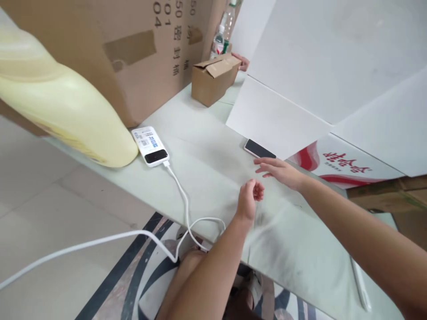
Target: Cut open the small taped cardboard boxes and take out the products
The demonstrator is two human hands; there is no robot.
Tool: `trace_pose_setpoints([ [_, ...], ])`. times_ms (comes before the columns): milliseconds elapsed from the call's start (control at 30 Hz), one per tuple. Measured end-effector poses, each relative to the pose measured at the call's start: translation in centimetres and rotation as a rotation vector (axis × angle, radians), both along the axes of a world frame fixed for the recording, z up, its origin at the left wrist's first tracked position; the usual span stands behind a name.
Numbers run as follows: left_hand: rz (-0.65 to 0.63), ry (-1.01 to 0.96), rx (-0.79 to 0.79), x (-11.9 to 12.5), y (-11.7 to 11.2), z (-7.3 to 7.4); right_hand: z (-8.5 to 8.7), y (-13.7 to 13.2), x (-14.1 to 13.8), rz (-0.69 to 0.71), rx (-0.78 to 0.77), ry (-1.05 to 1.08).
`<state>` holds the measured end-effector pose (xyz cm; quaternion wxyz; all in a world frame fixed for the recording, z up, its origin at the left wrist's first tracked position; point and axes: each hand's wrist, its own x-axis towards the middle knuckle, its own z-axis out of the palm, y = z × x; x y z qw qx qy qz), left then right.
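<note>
So the fingers on the right hand (282, 173) are stretched out and a bit spread, nothing pinched that I can see. The left hand (247, 202) has its fingers curled in, and honestly I can't tell if there's anything in there.

The phone (260, 149) lies on the table (203, 138) just past the right fingertips, can't tell if they touch, right at the edge of a white flap (280, 115). I'd guess it's fairly light, stiff, kinda slippery on the dark face, and the glass probably hates being dropped. I'd grab it by the long edges.

Further out there's a white device (148, 141) with a white cable (183, 193) plugged in, a small cardboard box (207, 86) with someone else's hand (244, 63) behind it, and a big yellow thing (76, 106) beside the device.
</note>
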<state>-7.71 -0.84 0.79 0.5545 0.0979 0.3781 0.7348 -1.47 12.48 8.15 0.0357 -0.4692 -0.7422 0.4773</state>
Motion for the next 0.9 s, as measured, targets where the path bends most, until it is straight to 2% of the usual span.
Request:
trace_pose_setpoints([
  [100,0.035,-0.088,0.001,-1.7,-0.2,-0.3,-1.1,0.3,-6.5,0.108,0.15,0.009],
  [233,0.051,-0.15,0.009,-3.1,-0.3,-0.7,-2.8,0.5,-14.3,0.235,0.568,0.086],
  [333,0.05,-0.189,0.011,-4.0,-0.2,-1.0,-3.9,0.7,-20.5,0.332,0.782,0.183],
  [400,0.035,-0.205,0.003,-4.6,0.0,-1.3,-4.7,1.6,-25.0,0.376,0.86,0.237],
  [500,0.012,-0.196,-0.029,-5.8,0.1,-2.1,-5.9,4.7,-31.3,0.353,0.904,0.251],
  [600,0.033,-0.206,-0.044,-7.0,0.0,-2.6,-7.0,8.3,-35.2,0.285,0.881,0.237],
  [667,0.05,-0.208,-0.026,-7.5,-0.2,-2.7,-7.4,9.6,-35.6,0.297,0.887,0.247],
  [733,0.044,-0.182,-0.008,-7.7,-0.4,-2.6,-7.1,9.2,-34.2,0.342,0.915,0.262],
  [833,0.066,-0.096,-0.008,-7.4,-0.5,-2.2,-5.3,5.9,-29.2,0.367,0.945,0.224],
  [900,0.198,0.009,-0.027,-7.1,-0.8,-1.8,-3.5,2.6,-24.2,0.341,0.97,0.13],
])
